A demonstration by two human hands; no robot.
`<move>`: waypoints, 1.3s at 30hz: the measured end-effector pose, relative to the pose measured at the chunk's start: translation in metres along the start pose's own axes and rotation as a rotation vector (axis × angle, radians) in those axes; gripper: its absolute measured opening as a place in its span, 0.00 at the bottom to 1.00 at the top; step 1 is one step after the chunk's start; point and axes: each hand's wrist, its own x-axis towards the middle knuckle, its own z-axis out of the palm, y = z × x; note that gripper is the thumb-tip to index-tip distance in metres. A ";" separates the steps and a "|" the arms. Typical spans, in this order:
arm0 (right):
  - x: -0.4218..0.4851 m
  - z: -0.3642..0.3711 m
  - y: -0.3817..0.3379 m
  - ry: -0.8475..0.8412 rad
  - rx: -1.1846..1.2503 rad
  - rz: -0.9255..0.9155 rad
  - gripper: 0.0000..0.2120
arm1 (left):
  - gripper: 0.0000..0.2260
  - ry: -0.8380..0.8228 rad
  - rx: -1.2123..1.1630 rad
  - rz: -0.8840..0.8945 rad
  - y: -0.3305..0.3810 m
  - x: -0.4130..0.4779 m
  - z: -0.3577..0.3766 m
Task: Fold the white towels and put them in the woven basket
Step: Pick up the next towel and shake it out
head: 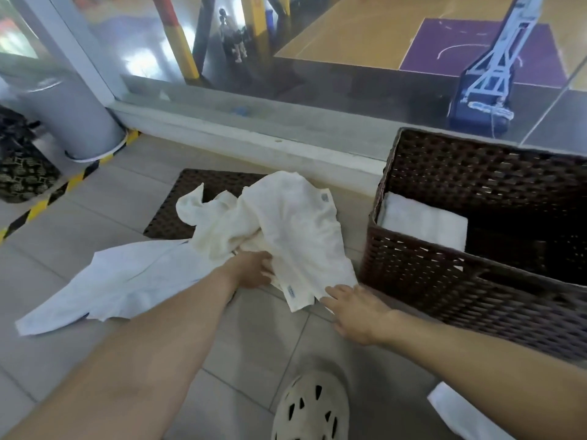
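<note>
A crumpled cream-white towel (286, 227) lies in a heap on the tiled floor, partly over a dark woven lid (178, 214). My left hand (252, 269) reaches under the heap's near edge and grips the cloth; its fingertips are hidden. My right hand (352, 309) lies flat with straight fingers beside the towel's labelled lower corner. A second, flatter white towel (114, 281) is spread on the floor to the left. The dark brown woven basket (451, 281) stands at the right with one folded white towel (422, 222) in its left end.
A cream clog (311, 408) is on the floor near the bottom centre. A bit of white cloth (460, 414) shows at the bottom right. A grey pillar (73, 115) with yellow-black tape (41, 204) stands at the left. A glass wall and low ledge (254, 134) run behind.
</note>
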 end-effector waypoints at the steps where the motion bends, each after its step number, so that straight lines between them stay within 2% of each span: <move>1: 0.000 0.003 0.001 -0.015 0.006 0.003 0.24 | 0.39 -0.002 -0.020 0.026 0.005 0.000 0.003; 4: 0.000 0.006 0.006 -0.034 0.041 0.006 0.23 | 0.55 0.054 -0.001 0.109 0.018 0.004 0.017; 5: 0.000 0.006 0.008 -0.035 0.058 0.007 0.22 | 0.57 0.080 0.047 0.119 0.022 0.004 0.021; 7: -0.001 0.005 0.011 -0.037 0.084 0.016 0.20 | 0.51 0.125 0.136 0.112 0.030 0.008 0.025; 10: -0.004 0.008 0.016 -0.036 0.105 0.031 0.16 | 0.28 0.144 0.328 0.107 0.039 0.012 0.022; 12: -0.008 0.010 0.021 -0.022 0.110 0.036 0.15 | 0.18 0.184 0.407 0.143 0.041 0.012 0.016; 16: -0.012 0.010 0.030 0.035 0.176 0.059 0.17 | 0.20 0.315 0.443 0.276 0.036 0.014 0.000; 17: -0.014 0.011 0.033 0.050 0.203 0.065 0.20 | 0.20 0.300 0.477 0.305 0.034 0.012 -0.002; 19: -0.018 0.013 0.036 0.051 0.241 0.063 0.26 | 0.16 0.186 0.349 0.300 0.033 0.005 0.002; 21: -0.024 0.015 0.036 0.033 0.278 0.080 0.27 | 0.14 0.138 0.019 0.229 0.038 -0.005 0.010; 25: -0.037 0.015 0.035 0.075 0.446 0.234 0.34 | 0.16 0.437 -0.599 0.134 0.061 -0.029 -0.010; 28: -0.046 0.000 0.033 0.125 0.565 0.293 0.40 | 0.16 0.578 -0.890 0.169 0.088 -0.053 -0.068; 31: -0.060 -0.033 0.034 0.208 0.653 0.321 0.43 | 0.19 0.643 -1.019 0.309 0.112 -0.089 -0.138; 34: -0.090 -0.085 0.031 0.339 0.726 0.330 0.38 | 0.15 0.663 -1.057 0.491 0.141 -0.136 -0.193; 36: -0.117 -0.123 0.027 0.441 0.795 0.329 0.37 | 0.16 0.666 -1.090 0.583 0.165 -0.170 -0.222; 39: -0.165 -0.183 0.025 0.613 0.823 0.338 0.48 | 0.14 0.626 -1.076 0.712 0.202 -0.229 -0.257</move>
